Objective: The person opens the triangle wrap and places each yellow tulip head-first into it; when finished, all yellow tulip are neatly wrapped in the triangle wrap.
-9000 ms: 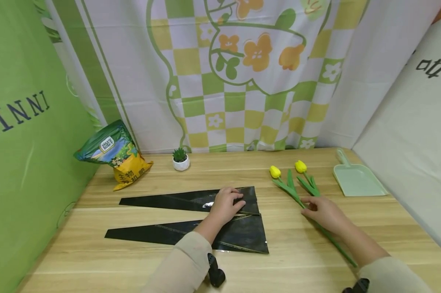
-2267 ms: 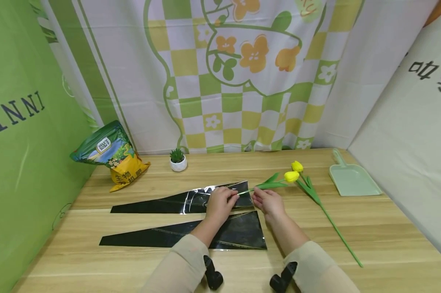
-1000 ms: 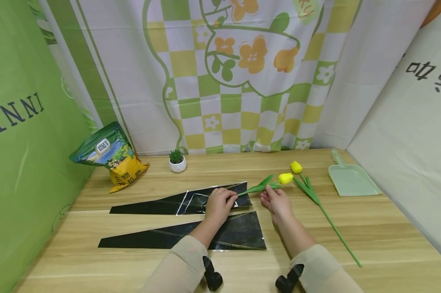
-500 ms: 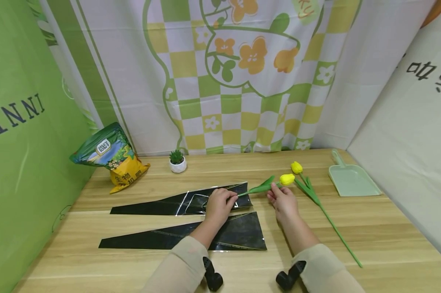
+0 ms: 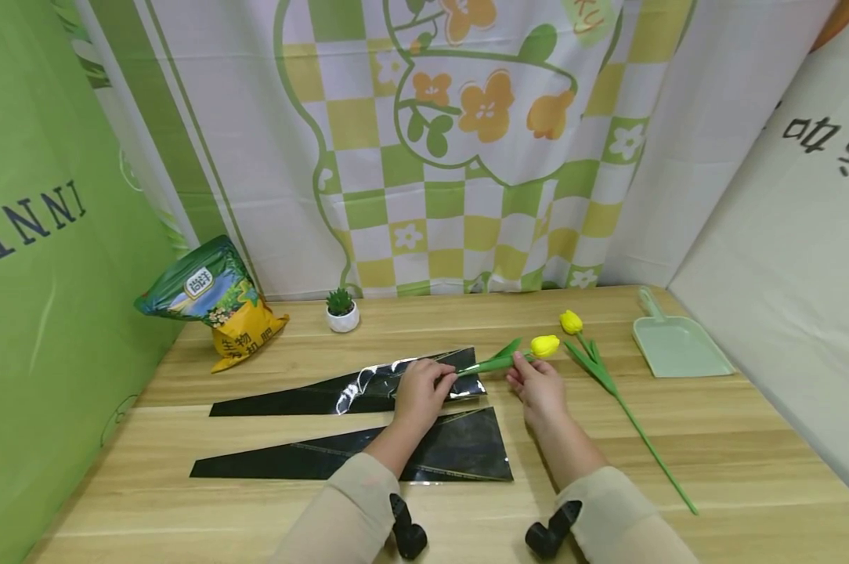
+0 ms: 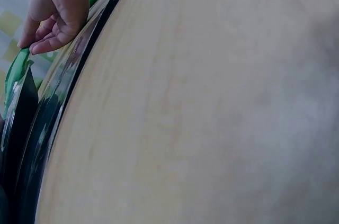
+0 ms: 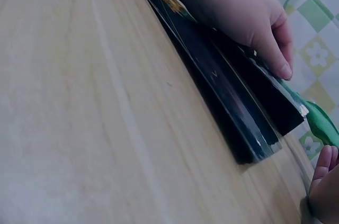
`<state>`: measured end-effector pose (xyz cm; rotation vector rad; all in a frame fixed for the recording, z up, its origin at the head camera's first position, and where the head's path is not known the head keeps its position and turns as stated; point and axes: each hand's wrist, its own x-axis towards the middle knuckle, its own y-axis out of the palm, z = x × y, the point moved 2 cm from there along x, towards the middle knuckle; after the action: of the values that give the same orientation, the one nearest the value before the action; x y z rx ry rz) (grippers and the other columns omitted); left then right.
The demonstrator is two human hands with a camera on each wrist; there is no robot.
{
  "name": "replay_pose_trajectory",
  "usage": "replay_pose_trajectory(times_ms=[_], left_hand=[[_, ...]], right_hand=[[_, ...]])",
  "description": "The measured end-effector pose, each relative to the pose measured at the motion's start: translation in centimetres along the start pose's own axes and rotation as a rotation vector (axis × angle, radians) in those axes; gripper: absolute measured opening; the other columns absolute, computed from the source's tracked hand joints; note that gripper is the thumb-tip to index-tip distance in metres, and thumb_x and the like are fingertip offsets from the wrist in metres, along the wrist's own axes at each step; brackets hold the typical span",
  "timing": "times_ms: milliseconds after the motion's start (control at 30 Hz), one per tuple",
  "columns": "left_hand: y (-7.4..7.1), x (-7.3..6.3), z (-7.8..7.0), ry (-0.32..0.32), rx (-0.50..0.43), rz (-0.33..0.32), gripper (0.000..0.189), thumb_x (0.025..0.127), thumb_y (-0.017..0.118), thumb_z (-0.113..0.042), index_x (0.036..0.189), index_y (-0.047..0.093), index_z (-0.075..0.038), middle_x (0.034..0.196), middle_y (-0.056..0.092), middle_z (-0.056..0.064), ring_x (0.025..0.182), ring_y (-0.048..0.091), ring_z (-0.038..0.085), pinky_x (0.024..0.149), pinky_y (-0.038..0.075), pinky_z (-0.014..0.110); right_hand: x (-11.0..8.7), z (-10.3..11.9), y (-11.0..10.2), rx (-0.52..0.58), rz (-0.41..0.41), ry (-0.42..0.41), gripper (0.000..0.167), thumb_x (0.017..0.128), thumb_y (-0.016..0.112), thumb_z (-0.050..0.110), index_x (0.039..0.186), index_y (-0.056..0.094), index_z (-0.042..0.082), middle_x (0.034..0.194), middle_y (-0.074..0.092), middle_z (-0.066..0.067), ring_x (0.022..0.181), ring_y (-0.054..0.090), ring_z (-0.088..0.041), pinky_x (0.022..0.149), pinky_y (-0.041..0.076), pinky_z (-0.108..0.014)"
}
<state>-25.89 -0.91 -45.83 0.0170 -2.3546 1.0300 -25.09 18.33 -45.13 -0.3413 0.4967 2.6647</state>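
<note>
My left hand [image 5: 420,389] lies over the upper black flower sleeve [image 5: 290,398] and pinches its upper film near the wide end; the right wrist view shows the raised film [image 7: 267,94] under the thumb. A yellow tulip [image 5: 544,345] points its stem into that opening, and the stem's lower end is hidden. My right hand [image 5: 540,389] pinches this tulip just below the bloom, by its green leaves [image 6: 17,73]. A second black sleeve [image 5: 460,450] lies flat nearer to me. Another yellow tulip [image 5: 629,407] lies on the table to the right.
A light green dustpan [image 5: 681,346] lies at the back right of the wooden table [image 5: 255,517]. Toward the back left are a small potted succulent [image 5: 342,313] and a green and yellow bag [image 5: 220,301]. A patterned curtain [image 5: 467,196] hangs behind.
My right hand has picked up one tulip from the right and brought its stem to the upper sleeve's opening. Over the last half second, that tulip has moved slightly left, into the sleeve.
</note>
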Motion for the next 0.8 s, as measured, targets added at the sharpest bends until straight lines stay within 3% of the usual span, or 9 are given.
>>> replay_pose_trajectory(times_ms=[533,800], left_hand=[[0.0,0.1,-0.1,0.004,-0.013,-0.021,0.016,0.090,0.070,-0.022,0.099,0.077,-0.010,0.092,0.072,0.003,0.091,0.064,0.022,0.085,0.052,0.037],[-0.1,0.1,-0.1,-0.002,-0.026,-0.027,0.015,0.089,0.071,-0.021,0.097,0.078,-0.011,0.090,0.072,0.003,0.089,0.064,0.022,0.083,0.053,0.037]], right_hand=[[-0.9,-0.9,1.9,-0.061,0.035,-0.004,0.019,0.098,0.059,0.011,0.108,0.053,-0.003,0.084,0.058,0.002,0.073,0.061,-0.004,0.072,0.056,-0.014],[-0.9,-1.2,2.0,0.025,0.118,0.049,0.026,0.101,0.052,0.013,0.122,0.045,-0.002,0.099,0.055,-0.002,0.085,0.062,-0.004,0.086,0.055,-0.016]])
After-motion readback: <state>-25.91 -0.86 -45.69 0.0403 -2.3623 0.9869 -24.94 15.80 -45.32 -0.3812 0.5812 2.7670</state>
